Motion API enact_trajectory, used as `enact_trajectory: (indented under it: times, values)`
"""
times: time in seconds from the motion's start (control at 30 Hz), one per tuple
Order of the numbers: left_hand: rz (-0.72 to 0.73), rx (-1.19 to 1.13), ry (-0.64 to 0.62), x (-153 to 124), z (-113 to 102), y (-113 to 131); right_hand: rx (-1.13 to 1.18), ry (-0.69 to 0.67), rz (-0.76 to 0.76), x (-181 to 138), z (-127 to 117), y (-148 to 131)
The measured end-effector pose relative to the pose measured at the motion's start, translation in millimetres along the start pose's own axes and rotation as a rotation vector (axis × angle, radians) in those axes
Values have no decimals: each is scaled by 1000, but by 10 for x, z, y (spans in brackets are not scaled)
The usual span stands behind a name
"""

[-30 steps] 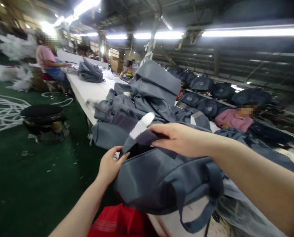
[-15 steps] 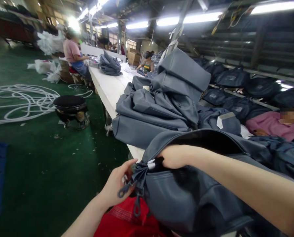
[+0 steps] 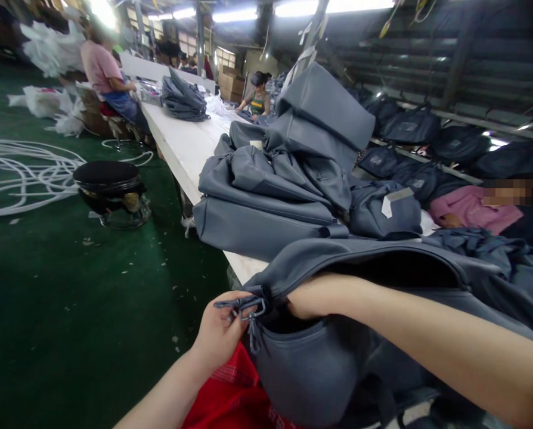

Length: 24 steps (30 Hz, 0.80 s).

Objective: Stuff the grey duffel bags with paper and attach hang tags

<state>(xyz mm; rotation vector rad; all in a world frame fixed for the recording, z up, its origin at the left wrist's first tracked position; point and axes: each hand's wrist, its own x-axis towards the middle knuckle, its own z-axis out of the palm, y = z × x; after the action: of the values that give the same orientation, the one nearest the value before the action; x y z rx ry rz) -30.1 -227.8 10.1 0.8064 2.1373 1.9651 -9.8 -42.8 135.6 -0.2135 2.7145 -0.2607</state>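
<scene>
A grey backpack (image 3: 333, 363) lies in front of me at the table's near end, its top zip gaping. My left hand (image 3: 219, 333) pinches the bag's corner by the grey zip pullers (image 3: 244, 310). My right hand (image 3: 313, 296) reaches into the opening; its fingers are hidden inside the bag. Red cloth (image 3: 235, 399) shows below the bag, on my lap.
A stack of folded grey backpacks (image 3: 275, 185) sits on the long white table (image 3: 181, 149). A black round stool (image 3: 108, 185) and white cord (image 3: 25, 173) lie on the green floor. A person in pink (image 3: 467, 208) sits at right; others work at the far end.
My right hand, which held a white piece above the bag, has gone into the opening. The white piece is out of sight. My left hand shifted to the zip pullers at the corner.
</scene>
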Motion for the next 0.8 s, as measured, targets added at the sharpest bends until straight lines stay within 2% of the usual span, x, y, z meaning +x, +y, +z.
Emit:
enact_trajectory:
  times: [0.1,0.27,0.37,0.43,0.57,0.63,0.73,0.8]
  values:
    - [-137,-132,5,62,9,-4,-4,-62,-104,-215,-204,-142]
    - [-245,-197,-21,81,18,32,-48,219,-52,-400,-211,-275]
    - [-195,-154,-25,76,60,140,27,407,-139,-379,-147,-324]
    - [-120,-85,-36,103,123,245,100,463,-205,-299,-103,-347]
    - [-113,52,-57,240,267,430,121,266,-155,-70,-33,-316]
    - [-100,72,-120,295,266,461,143,219,-104,12,-28,-239]
    - [4,117,-186,263,117,380,327,204,-179,58,-46,-71]
    - [-23,171,-81,162,-32,247,492,153,-256,63,-53,29]
